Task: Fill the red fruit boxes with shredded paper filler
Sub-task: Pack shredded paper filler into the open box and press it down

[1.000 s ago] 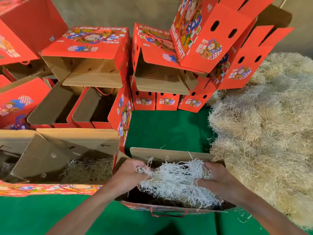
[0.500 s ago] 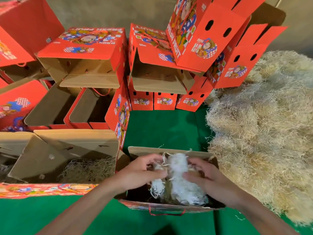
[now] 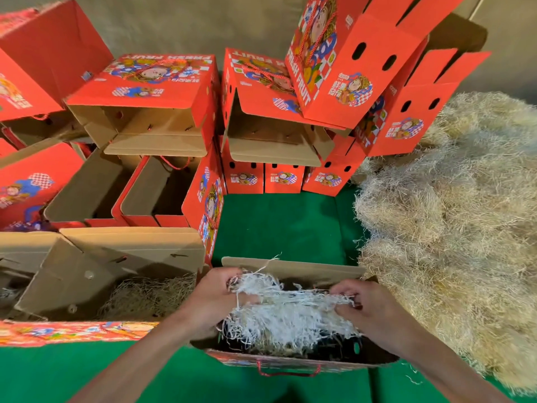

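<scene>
Nearest, an open red fruit box [image 3: 287,363] stands on the green table cover [image 3: 279,225], its red cord handle [image 3: 289,373] hanging at the front wall. Over its mouth both hands hold one clump of white shredded paper [image 3: 290,312]: the left hand [image 3: 213,298] grips the clump's left end with curled fingers, the right hand [image 3: 369,309] pinches its right end. The clump's lower strands reach down into the box; the interior beneath is dark, so how full it is cannot be told. Just left, a second open box [image 3: 96,330] holds a layer of tan shredded filler [image 3: 151,295] at its bottom. To the right, a large heap of tan shredded paper [image 3: 453,222] lies on the cover. Farther back, empty red boxes [image 3: 151,187] stand open or lie tipped on their sides, with more stacked behind [image 3: 345,62], printed "FRESH FRUIT".
</scene>
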